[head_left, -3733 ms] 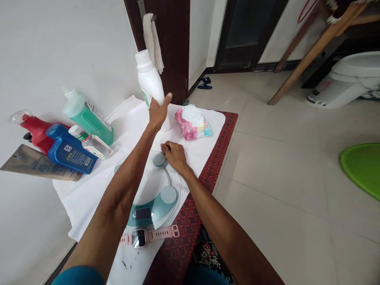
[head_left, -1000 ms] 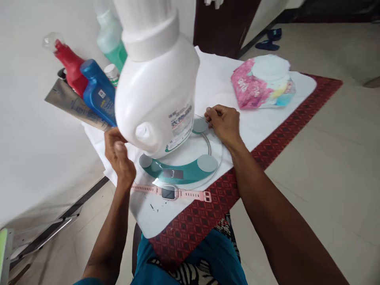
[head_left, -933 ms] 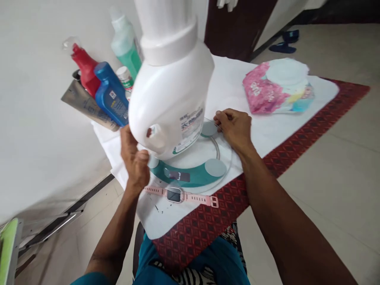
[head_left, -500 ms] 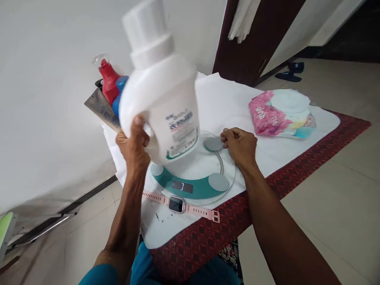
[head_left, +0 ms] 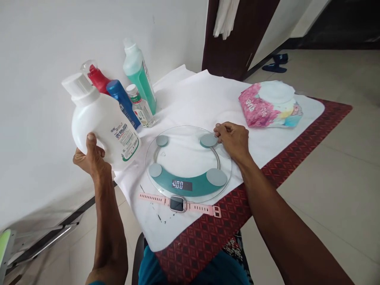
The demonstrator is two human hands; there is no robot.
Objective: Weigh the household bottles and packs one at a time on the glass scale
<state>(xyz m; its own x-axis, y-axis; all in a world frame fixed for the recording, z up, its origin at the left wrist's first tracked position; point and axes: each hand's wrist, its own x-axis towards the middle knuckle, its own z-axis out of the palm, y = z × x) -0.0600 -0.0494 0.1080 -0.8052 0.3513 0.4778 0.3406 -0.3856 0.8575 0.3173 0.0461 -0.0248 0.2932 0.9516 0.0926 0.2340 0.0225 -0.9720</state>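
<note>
My left hand [head_left: 94, 160] is wrapped around the handle of a large white detergent bottle [head_left: 103, 122], held upright with a slight tilt at the table's left side. A round glass scale [head_left: 187, 156] with a green band lies in front of me, its display lit with digits. At its far right rim rests my right hand [head_left: 234, 140], closed with fingers curled; whether it grips anything is hidden. Along the scale's near edge lies a smartwatch [head_left: 177, 204] with a pink strap.
Behind the white bottle stand a red bottle [head_left: 99, 80], a blue bottle [head_left: 120, 97], a small clear bottle [head_left: 142, 111] and a tall bottle of green liquid [head_left: 139, 75]. A pink wipes pack [head_left: 268, 105] sits on the white cloth [head_left: 196, 95] at right.
My left hand has carried the white bottle left and down, away from above the scale. The green and small clear bottles now show. My right hand stays by the scale's rim.
</note>
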